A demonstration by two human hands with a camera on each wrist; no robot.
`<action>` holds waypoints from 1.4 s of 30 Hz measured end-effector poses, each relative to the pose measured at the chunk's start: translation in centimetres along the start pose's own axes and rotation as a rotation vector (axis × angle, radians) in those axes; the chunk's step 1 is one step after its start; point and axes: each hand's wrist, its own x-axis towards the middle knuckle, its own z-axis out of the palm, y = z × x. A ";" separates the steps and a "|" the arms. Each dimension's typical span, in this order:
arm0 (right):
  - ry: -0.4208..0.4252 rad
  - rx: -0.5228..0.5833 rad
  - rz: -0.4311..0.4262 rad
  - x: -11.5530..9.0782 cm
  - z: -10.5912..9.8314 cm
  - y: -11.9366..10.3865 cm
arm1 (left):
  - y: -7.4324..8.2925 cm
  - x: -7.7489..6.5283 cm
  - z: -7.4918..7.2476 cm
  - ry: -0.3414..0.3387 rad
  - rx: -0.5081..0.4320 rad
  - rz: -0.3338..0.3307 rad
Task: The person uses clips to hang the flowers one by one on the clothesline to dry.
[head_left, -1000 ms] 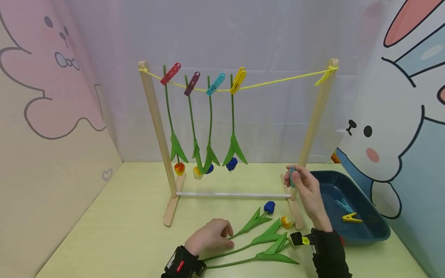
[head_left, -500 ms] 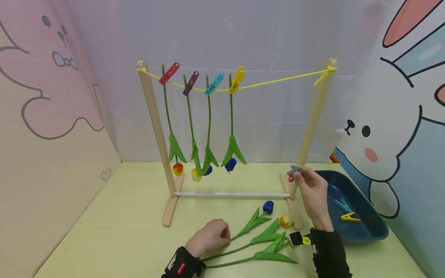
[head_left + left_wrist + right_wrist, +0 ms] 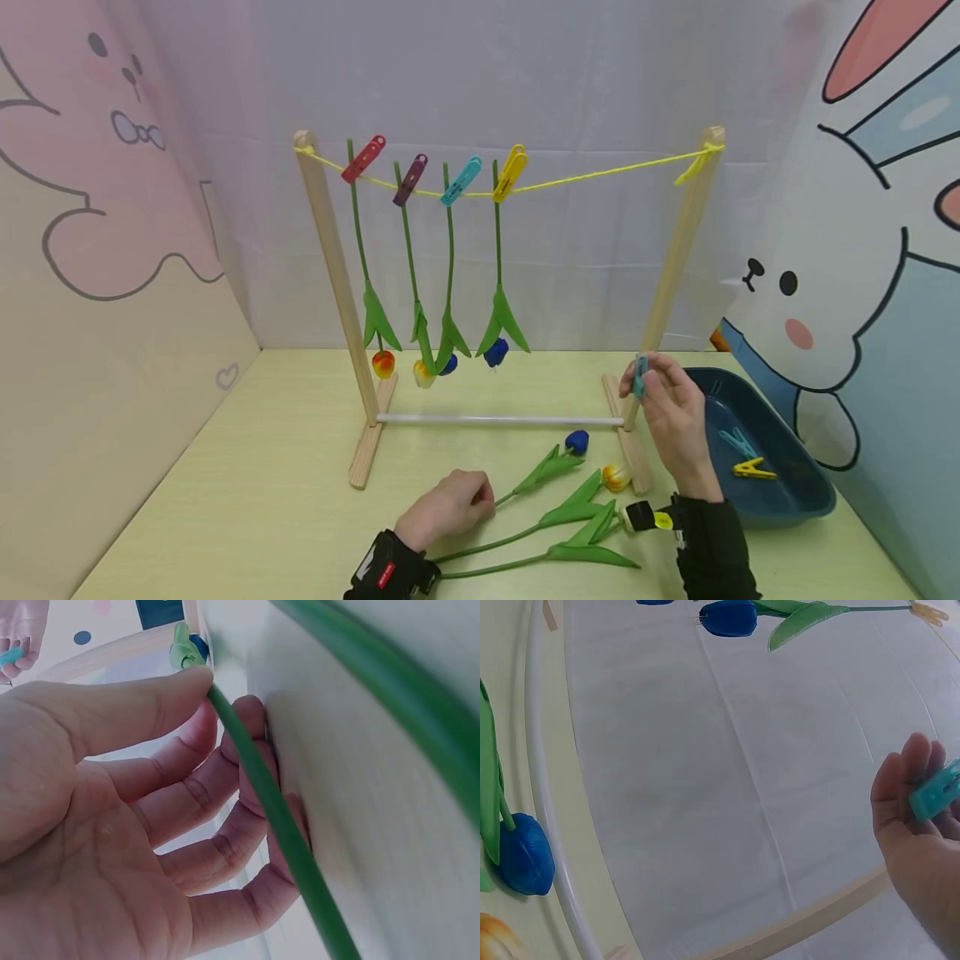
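Along the near side of the table [image 3: 225, 475], lying apparently yet to be hung: a yellow tulip [image 3: 573, 510] and another tulip [image 3: 588, 552], bloom largely hidden. Just beyond, pinched by the stem between thumb and fingers of the left hand [image 3: 452, 510]: a blue tulip [image 3: 546, 471], also unhung. To the right, gripped in the curled fingers of the right hand [image 3: 675, 417]: a turquoise clothespin [image 3: 640, 377]; lying in the blue tray [image 3: 795, 483], a light-blue clothespin [image 3: 738, 442] and a yellow clothespin [image 3: 753, 469]. Farthest back, pegged bloom-down along the yellow line [image 3: 603, 173]: four hanging tulips [image 3: 499, 302], seemingly just over half the work done.
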 end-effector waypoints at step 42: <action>0.100 0.054 0.128 0.0 -1.0 -0.2 | 2.0 -0.8 -1.9 0.425 0.407 0.026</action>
